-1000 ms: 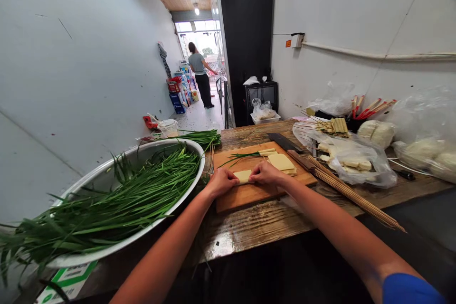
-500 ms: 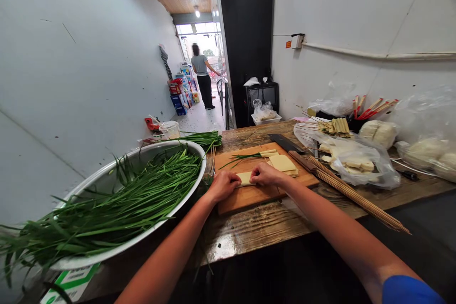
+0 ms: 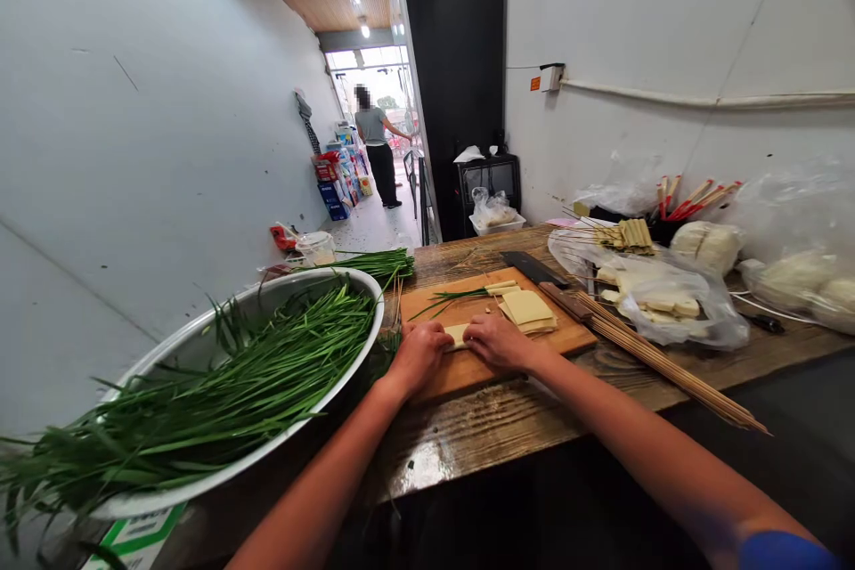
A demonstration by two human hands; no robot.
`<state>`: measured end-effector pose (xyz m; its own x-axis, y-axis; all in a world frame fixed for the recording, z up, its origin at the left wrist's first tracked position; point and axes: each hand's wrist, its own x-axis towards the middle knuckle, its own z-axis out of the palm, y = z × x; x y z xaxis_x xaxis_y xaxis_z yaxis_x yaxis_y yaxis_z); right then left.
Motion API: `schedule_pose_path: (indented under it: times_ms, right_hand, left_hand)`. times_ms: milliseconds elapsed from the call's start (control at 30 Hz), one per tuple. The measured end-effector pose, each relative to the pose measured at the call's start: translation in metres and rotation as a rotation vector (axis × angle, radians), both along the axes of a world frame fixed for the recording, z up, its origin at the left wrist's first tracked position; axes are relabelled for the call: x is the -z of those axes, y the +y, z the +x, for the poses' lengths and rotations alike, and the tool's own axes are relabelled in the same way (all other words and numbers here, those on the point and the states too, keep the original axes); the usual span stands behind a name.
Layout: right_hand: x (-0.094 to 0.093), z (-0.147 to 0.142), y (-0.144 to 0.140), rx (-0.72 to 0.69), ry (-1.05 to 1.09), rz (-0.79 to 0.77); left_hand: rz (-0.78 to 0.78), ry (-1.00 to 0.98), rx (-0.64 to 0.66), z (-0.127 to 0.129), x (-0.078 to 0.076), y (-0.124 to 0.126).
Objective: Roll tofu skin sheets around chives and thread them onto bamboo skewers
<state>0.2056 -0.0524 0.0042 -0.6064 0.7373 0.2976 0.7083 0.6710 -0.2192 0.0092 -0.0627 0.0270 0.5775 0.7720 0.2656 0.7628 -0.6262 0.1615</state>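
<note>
- Left hand [image 3: 419,354] and right hand [image 3: 495,341] side by side on the near half of the cutting board [image 3: 567,334], knuckles up, fingers curled over a pale yellow tofu sheet [image 3: 458,334]; both pressing on it from either end, only a small flat patch showing between them.
- Board of smooth orange-brown wood, rectangular, lying on a rough, grainy, damp-looking tabletop [image 3: 468,432].
- Just beyond the hands, a loose stack of thin square tofu sheets [image 3: 527,310], matte and cream-coloured, plus a few slim green chive stalks [image 3: 454,294] laid across the board.
- Cleaver [image 3: 534,269] with a dark broad blade at the board's far edge.
- Bundle of long, thin bamboo skewers [image 3: 661,361] fanned along the right of the board.
- Crinkled clear plastic bag [image 3: 674,307] holding pale blocks, further right.
- Wide, shallow white metal basin [image 3: 200,334] to the left, heaped with long flat green chives [image 3: 220,383] spilling over its rim.
- Person [image 3: 378,151] standing far off down the corridor.
</note>
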Motion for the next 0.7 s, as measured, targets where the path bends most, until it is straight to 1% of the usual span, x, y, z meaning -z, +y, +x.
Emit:
schedule_pose_path:
  times_ms: [133, 300, 367, 467, 600, 700]
  right_hand:
    - [-0.001, 0.002, -0.005, -0.015, -0.05, 0.037]
    - [-0.005, -0.002, -0.011, 0.045, -0.073, 0.046]
    - [-0.006, -0.003, -0.011, 0.06, -0.08, 0.033]
    - [-0.006, -0.003, -0.01, 0.031, -0.094, 0.013]
    - [-0.004, -0.001, -0.009, -0.005, -0.099, 0.051]
    - [-0.002, -0.002, -0.007, -0.007, -0.065, 0.064]
  left_hand:
    - [0.069, 0.051, 0.038, 0.004, -0.005, -0.004]
    - [0.106, 0.079, 0.049, 0.004, 0.004, -0.005]
    - [0.092, 0.081, 0.052, 0.004, 0.007, -0.004]
    - [0.048, 0.055, 0.046, 0.003, 0.007, -0.003]
    - [0.018, 0.009, 0.075, 0.002, 0.005, -0.001]
    - [0.003, -0.009, 0.065, 0.001, 0.006, -0.001]
